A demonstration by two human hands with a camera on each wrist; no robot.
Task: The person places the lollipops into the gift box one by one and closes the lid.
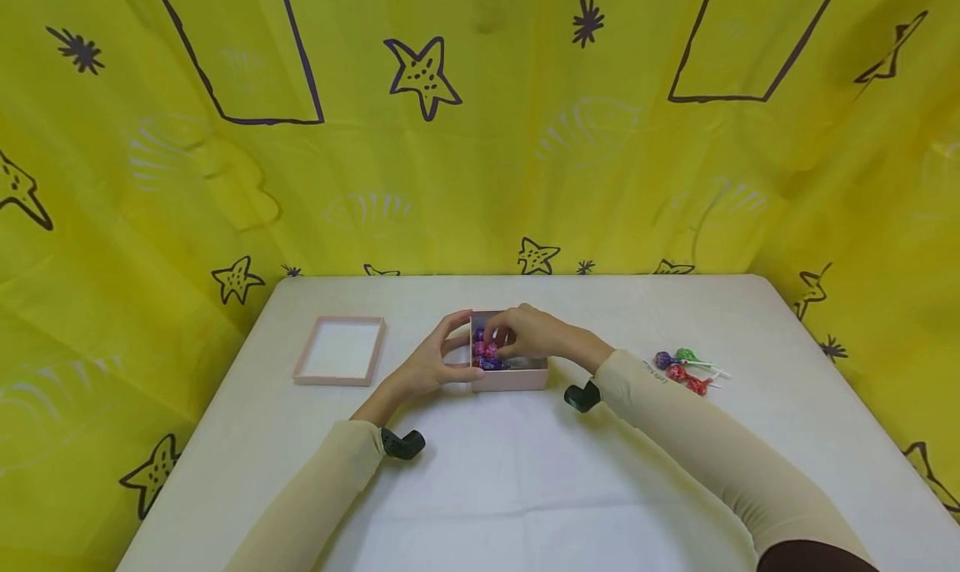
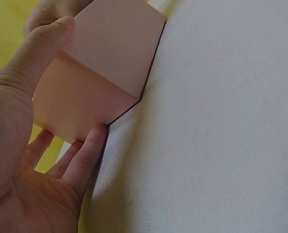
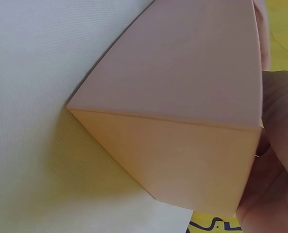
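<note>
An uncovered pink box [image 1: 512,380] stands on the white table, wrapped lollipops [image 1: 480,351] with purple, pink and red heads crowded along its left side. My left hand [image 1: 431,362] grips the box at its left end. In the left wrist view, its thumb lies at the top edge of the box [image 2: 119,43] and its fingertips touch the side wall. My right hand [image 1: 536,334] reaches over the right side into the box, finger and thumb curled round a lollipop head among the others. Box walls [image 3: 173,63] hide those fingertips in the right wrist view.
A pink-rimmed box lid [image 1: 302,363] lies to the left with its white inside up. Right of the box, beyond the right forearm, several loose lollipops [image 1: 677,373] lie grouped, red, purple and green. A yellow patterned curtain [image 1: 480,155] hangs behind and beside the table [image 1: 480,472].
</note>
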